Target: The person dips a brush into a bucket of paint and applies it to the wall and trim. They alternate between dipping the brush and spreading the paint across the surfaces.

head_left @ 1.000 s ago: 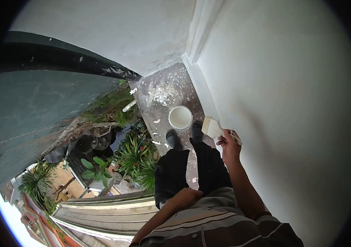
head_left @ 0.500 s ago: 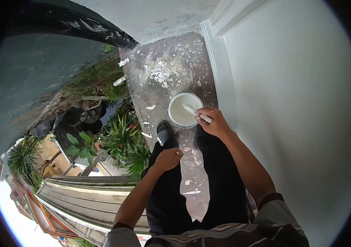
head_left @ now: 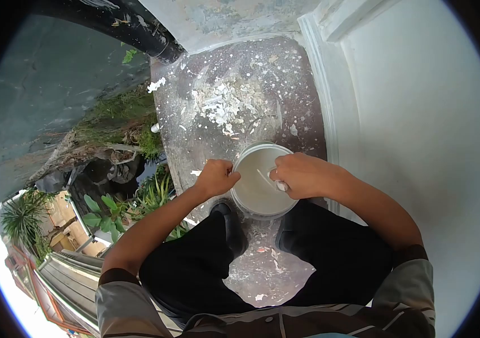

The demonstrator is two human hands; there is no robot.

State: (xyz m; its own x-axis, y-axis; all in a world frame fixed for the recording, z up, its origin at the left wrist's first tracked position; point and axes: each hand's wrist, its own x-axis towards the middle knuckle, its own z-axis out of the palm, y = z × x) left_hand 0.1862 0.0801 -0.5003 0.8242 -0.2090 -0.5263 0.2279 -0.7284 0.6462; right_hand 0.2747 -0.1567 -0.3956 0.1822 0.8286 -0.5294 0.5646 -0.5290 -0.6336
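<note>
A white bucket (head_left: 264,214) stands on the floor between my feet, with pale, off-white liquid inside. My left hand (head_left: 216,178) is closed at the left side of its rim, fingers curled against the edge. Over the right side of the opening, my right hand (head_left: 299,176) is wrapped round a white-handled painting tool (head_left: 281,185). A thin pale part of that tool points down into the bucket. Most of its head is hidden, so its exact kind cannot be made out.
Paint flakes (head_left: 223,107) lie scattered over the stained floor (head_left: 195,141) ahead. A white wall (head_left: 420,141) rises close on the right. On the left, past the floor's edge, are plants (head_left: 104,214) and rocks. A black pipe (head_left: 138,28) stands at the upper left.
I have crouched closer to the bucket, which looks larger. My left hand has moved from over my knee to the rim. The painting tool now sits lower in the opening.
</note>
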